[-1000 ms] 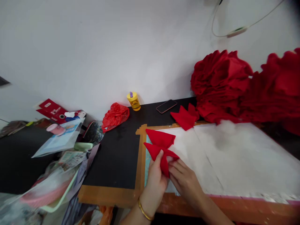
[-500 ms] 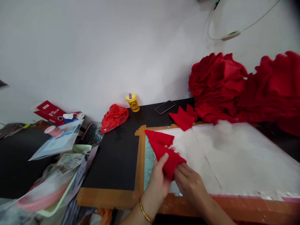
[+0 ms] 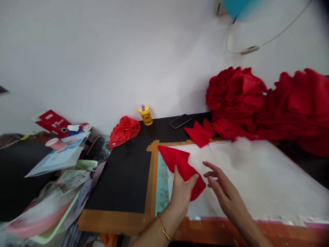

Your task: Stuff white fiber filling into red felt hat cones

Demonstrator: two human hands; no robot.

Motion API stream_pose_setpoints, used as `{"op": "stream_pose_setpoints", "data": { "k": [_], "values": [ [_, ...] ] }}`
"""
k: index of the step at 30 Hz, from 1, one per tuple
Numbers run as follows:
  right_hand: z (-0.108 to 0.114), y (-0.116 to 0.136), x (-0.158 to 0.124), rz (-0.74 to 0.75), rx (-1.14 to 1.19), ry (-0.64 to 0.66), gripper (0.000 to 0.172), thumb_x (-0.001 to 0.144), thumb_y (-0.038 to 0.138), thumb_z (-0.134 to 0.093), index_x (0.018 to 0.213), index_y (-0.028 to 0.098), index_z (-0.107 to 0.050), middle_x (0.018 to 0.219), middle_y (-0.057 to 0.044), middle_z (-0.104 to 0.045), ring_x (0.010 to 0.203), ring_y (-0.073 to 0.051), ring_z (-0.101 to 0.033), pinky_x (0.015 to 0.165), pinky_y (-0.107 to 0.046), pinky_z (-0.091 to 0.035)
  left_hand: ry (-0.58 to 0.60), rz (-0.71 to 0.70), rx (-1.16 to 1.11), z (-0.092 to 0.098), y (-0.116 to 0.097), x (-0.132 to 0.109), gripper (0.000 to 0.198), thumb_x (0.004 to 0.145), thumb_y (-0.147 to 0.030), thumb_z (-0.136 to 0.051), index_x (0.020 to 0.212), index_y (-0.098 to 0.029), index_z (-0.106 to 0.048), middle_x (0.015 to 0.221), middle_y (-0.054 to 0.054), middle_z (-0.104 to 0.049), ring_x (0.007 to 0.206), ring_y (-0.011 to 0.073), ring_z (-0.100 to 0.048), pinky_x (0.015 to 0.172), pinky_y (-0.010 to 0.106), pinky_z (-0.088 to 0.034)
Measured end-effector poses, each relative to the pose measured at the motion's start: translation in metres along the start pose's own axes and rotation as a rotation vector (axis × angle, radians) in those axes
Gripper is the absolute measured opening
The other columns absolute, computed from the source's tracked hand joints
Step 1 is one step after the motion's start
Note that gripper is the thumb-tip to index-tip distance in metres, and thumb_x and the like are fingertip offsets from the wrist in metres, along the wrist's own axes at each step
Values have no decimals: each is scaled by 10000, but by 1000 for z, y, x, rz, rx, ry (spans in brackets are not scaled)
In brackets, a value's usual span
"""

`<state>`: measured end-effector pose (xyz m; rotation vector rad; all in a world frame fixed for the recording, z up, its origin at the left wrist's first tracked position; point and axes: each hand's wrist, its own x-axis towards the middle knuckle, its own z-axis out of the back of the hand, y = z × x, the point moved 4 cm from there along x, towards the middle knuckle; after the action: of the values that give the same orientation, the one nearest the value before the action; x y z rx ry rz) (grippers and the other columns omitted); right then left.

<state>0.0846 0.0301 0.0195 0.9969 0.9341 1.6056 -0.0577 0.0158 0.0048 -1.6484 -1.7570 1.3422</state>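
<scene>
A red felt cone point(image 3: 191, 178) is gripped in my left hand point(image 3: 181, 188), with the thumb pressed across its wide end. My right hand point(image 3: 223, 190) is apart from it on the right, fingers spread and holding nothing, over the white sheet. Another red felt piece point(image 3: 169, 156), pointed at its left end, lies on the sheet just beyond the cone and is partly hidden by it. Farther back are several loose pointed red felt pieces point(image 3: 200, 133).
Big heaps of red felt point(image 3: 236, 99) stand at the back right. White paper point(image 3: 257, 178) is taped to the black table point(image 3: 123, 185). A phone point(image 3: 180, 121), a yellow-lidded jar point(image 3: 145, 115) and a red plastic bag point(image 3: 124, 131) lie at the back. A cluttered green basket point(image 3: 60, 219) is left.
My right hand has drawn out of the cone's wide end and moved right, its fingers opening. My left hand still holds the cone, now turned with its thumb nearer the wide end.
</scene>
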Motion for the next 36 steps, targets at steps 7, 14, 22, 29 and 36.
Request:
{"op": "stream_pose_setpoints", "data": {
  "k": [7,14,22,29,36],
  "values": [
    [-13,-34,-3,-162,382,-77,235,863,443,-638,969,234,-653,1048,-71,-654,963,-221,-628,784,-303,-542,233,52,-107,-24,-10,-10,689,703,-162,-764,1329,-206,-481,1152,79,-662,1042,198,-619,925,312,-472],
    [-34,-40,-5,-281,655,12,282,822,458,-693,969,221,-651,1014,-63,-730,890,-228,-685,839,-355,-566,220,40,126,-15,-6,-9,518,606,-121,-806,1095,-151,-637,1079,111,-692,979,235,-637,878,338,-483],
    [2,-24,-1,52,30,-40,339,914,433,-569,1176,240,-663,1218,-116,-654,980,-231,-663,823,-359,-581,-25,-75,248,0,-7,4,524,574,-90,-773,1081,-174,-669,928,81,-729,816,226,-650,738,300,-496],
    [-11,2,17,-63,282,308,547,922,535,-529,1352,198,-548,1371,-138,-587,1258,-282,-556,1059,-469,-458,148,59,395,-13,5,-7,329,638,-200,-765,958,-155,-705,679,16,-644,507,109,-492,462,213,-363],
    [-39,-4,27,-314,205,229,573,877,636,-498,962,120,-731,751,-94,-735,732,-276,-711,637,-358,-575,246,207,237,-6,12,-10,472,677,-266,-771,1116,-152,-639,735,35,-668,535,125,-554,459,212,-404]
  ]
}}
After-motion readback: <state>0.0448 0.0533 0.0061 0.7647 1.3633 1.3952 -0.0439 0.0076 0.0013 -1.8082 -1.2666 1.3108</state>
